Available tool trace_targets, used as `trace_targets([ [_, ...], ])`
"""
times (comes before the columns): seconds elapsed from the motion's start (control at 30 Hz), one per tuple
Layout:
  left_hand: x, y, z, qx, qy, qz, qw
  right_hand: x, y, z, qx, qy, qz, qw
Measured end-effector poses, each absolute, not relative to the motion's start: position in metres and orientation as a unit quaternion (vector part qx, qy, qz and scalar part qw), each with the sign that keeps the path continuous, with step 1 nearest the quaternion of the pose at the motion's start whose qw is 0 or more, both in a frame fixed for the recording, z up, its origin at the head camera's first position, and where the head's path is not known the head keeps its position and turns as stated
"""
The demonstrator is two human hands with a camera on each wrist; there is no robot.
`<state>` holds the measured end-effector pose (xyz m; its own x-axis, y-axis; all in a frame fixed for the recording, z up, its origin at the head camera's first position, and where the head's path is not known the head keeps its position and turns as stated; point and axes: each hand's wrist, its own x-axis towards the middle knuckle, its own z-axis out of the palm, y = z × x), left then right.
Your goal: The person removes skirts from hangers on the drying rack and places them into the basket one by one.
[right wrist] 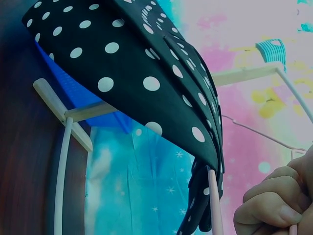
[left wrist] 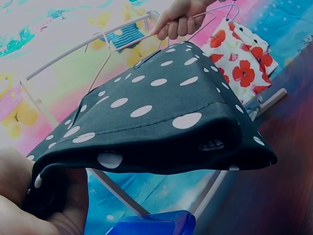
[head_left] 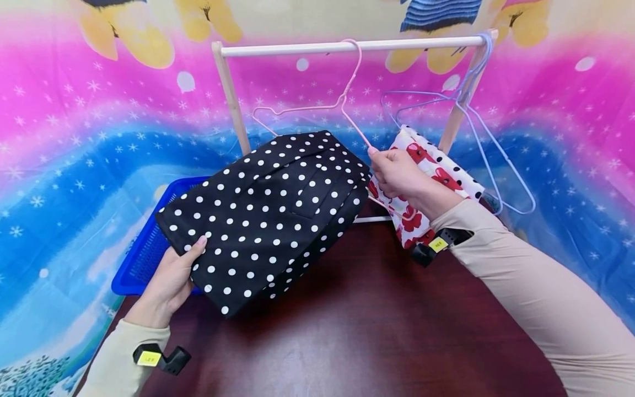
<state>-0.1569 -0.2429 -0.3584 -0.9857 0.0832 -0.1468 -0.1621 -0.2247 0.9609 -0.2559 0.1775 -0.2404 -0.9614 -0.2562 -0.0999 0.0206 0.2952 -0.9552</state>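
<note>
A black garment with white polka dots (head_left: 268,204) is draped over a pink hanger (head_left: 344,98), whose hook is over the rack's top rail. My left hand (head_left: 166,281) grips the garment's lower left corner, thumb on top and fingers underneath, holding it out from the rack. My right hand (head_left: 397,173) pinches the hanger's right arm, close to the cloth's edge. From the left wrist, the garment's folded hem (left wrist: 161,147) spans the view. In the right wrist view, the curled fingers (right wrist: 269,210) of the right hand lie beside the cloth, a pink bar emerging below it.
Behind my right hand hang a white cloth with red flowers (head_left: 446,177) and a white one with black dots (head_left: 468,184). Lilac hangers (head_left: 458,99) hook onto the right end of the rail (head_left: 288,48). A blue basket (head_left: 130,282) stands left on the dark table (head_left: 347,331).
</note>
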Motion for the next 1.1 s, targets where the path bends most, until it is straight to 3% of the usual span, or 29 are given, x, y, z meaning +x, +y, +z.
trace_targets([
  [1.1, -0.1563, -0.2439, -0.3608, -0.031, 0.611, 0.787, 0.076, -0.2549, 0.1802, -0.2416, -0.075, 0.795, -0.591, 0.111],
])
